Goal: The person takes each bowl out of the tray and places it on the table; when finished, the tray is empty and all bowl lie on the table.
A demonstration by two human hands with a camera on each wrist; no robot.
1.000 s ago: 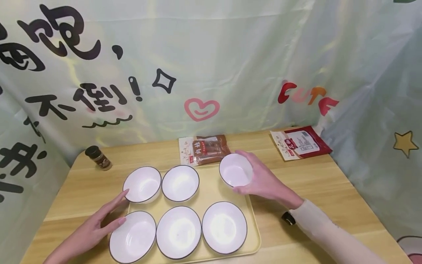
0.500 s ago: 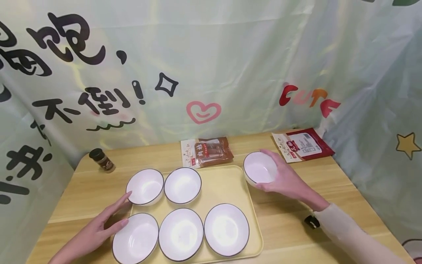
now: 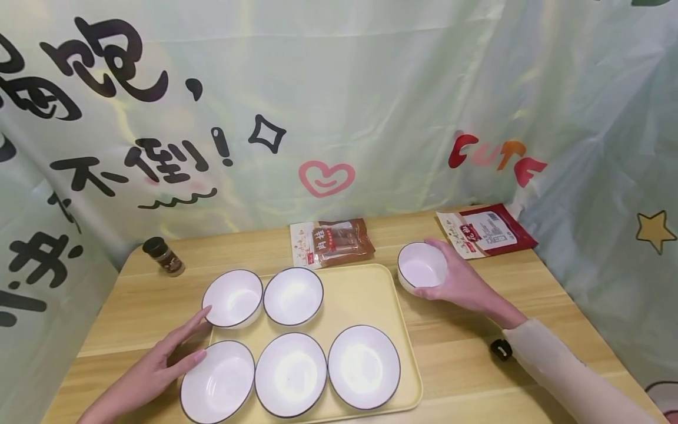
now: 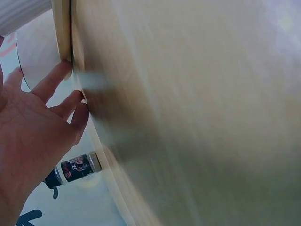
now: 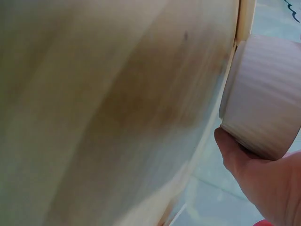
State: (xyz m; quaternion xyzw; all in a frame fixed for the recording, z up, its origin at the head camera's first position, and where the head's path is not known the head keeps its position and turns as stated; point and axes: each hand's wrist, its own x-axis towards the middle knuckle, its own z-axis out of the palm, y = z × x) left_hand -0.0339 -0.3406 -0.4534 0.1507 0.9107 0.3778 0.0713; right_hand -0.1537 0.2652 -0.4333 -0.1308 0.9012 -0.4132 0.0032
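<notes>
- The right hand (image 3: 459,280) pinches a white round bowl with a thin dark rim (image 3: 422,266), thumb on the near side and fingers round the far side.
- That bowl was above the far right corner of the pale yellow rectangular tray (image 3: 354,288) a second ago; now it is just beyond the tray's right edge, seemingly resting on the light wooden worktop (image 3: 450,335).
- The move leaves two bowls in the tray's far row and three in its near row, so this bowl, I judge, has been parted from the set.
- The left hand (image 3: 156,368) is spread and has hardly moved, its forefinger at the rim of the far-left white bowl (image 3: 233,297), its thumb at the near-left white bowl (image 3: 218,381).
- Beyond the held bowl lies a flat red-and-cream packet (image 3: 486,231), just apart from it.
</notes>
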